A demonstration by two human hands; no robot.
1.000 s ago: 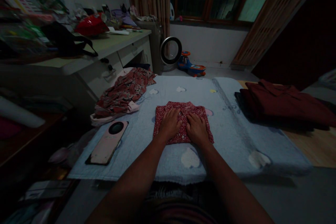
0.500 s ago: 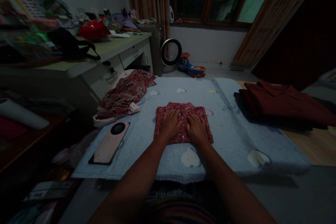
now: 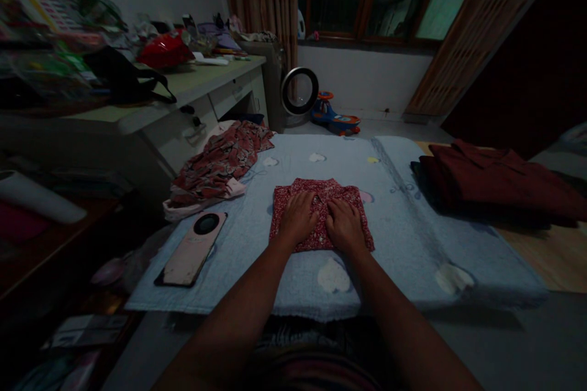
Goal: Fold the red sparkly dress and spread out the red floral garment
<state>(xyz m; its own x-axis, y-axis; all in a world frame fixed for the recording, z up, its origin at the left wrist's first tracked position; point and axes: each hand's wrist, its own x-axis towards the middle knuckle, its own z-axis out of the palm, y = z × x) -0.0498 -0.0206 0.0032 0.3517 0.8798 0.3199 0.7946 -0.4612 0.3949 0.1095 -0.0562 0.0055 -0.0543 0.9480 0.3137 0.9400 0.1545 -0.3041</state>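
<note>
A red shirt with a fine white pattern (image 3: pixel 323 226) lies folded into a flat rectangle, its collar facing away from me. My left hand (image 3: pixel 298 217) rests flat on its left half, fingers stretched forward. On the right half lies my right hand (image 3: pixel 345 224), palm down with the fingers out. Both hands touch the cloth without gripping it. Beneath the shirt is a light blue cover with heart shapes (image 3: pixel 275 281), spread over the table.
To the left lie a phone (image 3: pixel 190 256) and a crumpled patterned garment (image 3: pixel 220 159). A stack of folded dark red clothes (image 3: pixel 499 180) sits at the right. Beyond the table are a cluttered desk (image 3: pixel 206 88), a round bladeless fan (image 3: pixel 287 98) and a blue ride-on toy (image 3: pixel 332 117).
</note>
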